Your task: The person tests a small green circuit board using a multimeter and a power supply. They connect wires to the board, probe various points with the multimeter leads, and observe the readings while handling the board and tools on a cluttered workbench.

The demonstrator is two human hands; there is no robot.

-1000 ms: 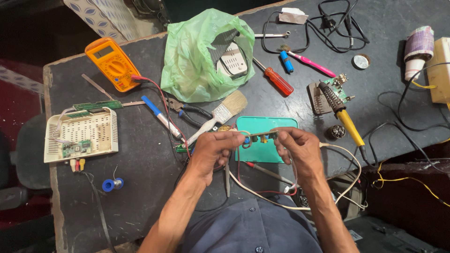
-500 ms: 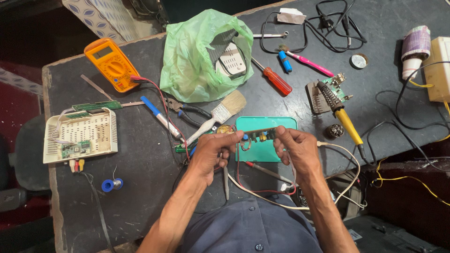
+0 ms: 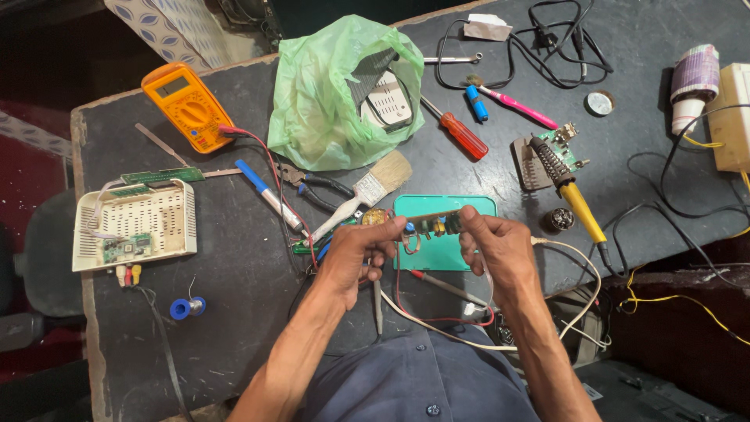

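Small circuit board (image 3: 432, 227) — pinched at either end by left hand (image 3: 361, 254) and right hand (image 3: 494, 246), raised over teal mat (image 3: 445, 252), probably for inspection — soldering iron (image 3: 574, 195) well apart.

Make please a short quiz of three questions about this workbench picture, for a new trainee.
1. True or false: both hands hold the small circuit board above the teal tray.
2. Which tool lies right of the tray? A) soldering iron B) hammer C) scissors
3. Fill in: the orange multimeter lies to the ___ of the green plastic bag.

Key
1. True: the left hand and the right hand pinch its two ends.
2. A: the soldering iron with a yellow handle.
3. left
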